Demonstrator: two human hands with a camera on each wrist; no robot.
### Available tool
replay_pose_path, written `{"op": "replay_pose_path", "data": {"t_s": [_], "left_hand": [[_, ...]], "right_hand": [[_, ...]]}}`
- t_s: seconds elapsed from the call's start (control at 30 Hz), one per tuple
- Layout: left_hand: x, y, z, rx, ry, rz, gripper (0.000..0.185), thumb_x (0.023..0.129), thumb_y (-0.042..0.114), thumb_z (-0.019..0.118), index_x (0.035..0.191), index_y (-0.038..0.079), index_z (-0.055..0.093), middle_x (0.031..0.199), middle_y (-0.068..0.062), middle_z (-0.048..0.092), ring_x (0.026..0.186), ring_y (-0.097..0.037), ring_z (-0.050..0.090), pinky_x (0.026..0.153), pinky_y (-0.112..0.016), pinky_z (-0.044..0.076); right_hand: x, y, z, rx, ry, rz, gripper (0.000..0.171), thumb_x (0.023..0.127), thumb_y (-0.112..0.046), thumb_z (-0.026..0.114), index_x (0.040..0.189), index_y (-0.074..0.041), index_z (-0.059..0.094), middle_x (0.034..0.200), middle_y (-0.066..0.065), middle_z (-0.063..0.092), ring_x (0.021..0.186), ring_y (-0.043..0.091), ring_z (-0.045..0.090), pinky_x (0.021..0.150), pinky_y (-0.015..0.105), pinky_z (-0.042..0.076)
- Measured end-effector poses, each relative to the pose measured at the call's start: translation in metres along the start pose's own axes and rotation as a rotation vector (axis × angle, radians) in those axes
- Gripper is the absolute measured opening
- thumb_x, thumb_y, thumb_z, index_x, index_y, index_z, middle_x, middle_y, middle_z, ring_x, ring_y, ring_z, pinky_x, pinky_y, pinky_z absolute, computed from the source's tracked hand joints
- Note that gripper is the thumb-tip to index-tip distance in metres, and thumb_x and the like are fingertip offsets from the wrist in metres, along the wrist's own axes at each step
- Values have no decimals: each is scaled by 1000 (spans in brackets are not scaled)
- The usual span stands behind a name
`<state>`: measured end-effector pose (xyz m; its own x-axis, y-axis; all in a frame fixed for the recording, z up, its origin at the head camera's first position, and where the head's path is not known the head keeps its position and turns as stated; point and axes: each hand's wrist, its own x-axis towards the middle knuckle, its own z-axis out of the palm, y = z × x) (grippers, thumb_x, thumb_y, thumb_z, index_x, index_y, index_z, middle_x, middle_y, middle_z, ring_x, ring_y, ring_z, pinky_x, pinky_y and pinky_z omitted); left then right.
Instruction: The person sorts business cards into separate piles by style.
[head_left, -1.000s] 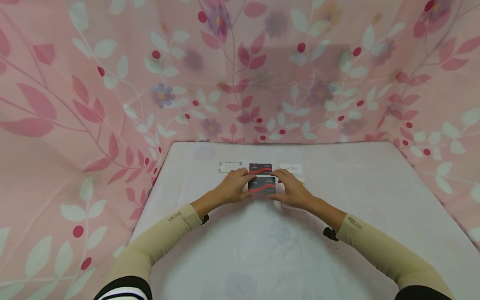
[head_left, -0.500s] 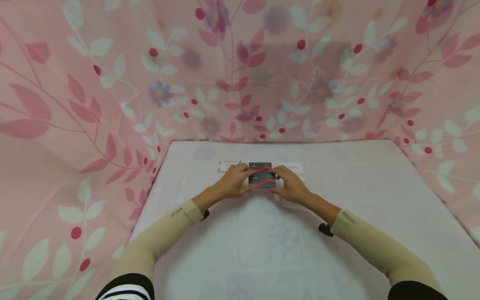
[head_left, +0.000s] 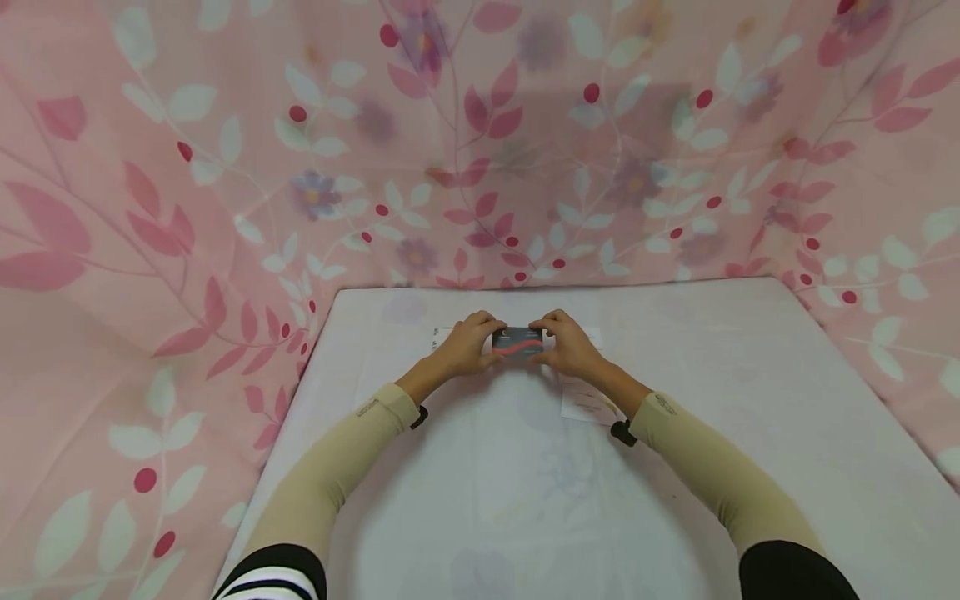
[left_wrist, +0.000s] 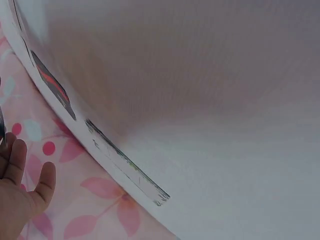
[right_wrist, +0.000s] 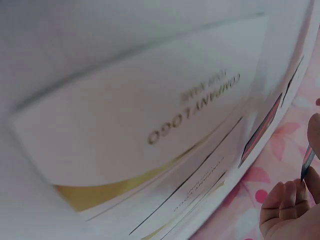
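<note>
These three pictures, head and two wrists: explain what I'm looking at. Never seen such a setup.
No machine here: a person in beige sleeves works with bare hands and wears three cameras. The wide picture comes from the head camera, looking down at a white table with pink leafy cloth behind it. The left hand and right hand hold a dark card with a red wave between them, fingers pinching its two ends. More pale cards lie on the table: one near the right forearm, others partly hidden behind the hands.

The other two pictures come from cameras on the wrists, very close to the tabletop and tilted. The right wrist view shows a white card printed "COMPANY LOGO". The left wrist view shows card edges near the table's rim and a few fingers.
</note>
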<state>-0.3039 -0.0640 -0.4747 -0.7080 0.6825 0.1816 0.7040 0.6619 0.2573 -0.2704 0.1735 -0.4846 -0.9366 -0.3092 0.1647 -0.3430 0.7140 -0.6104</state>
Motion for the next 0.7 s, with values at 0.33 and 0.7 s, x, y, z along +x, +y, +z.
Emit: {"op": "replay_pose_path", "data": {"t_s": [0.33,0.7], "left_hand": [[26,-11,3,41,-102,-123,55,88,36,74,136,14,58,132,-10,53,123,-28,49,97,-52,42],[36,-14,15,64,-176,-193,56,88,38,74,137,16,58,133,-6,53,124,-26,47,100,-52,40]], "right_hand": [[28,16,-1,-27,-61,38,64,78,-24,85,134,-5,60,128,16,51,110,33,54,92,47,47],[36,24,2,-76,-125,38,59,81,-26,82,132,-4,61,131,19,52,121,40,47,101,52,41]]}}
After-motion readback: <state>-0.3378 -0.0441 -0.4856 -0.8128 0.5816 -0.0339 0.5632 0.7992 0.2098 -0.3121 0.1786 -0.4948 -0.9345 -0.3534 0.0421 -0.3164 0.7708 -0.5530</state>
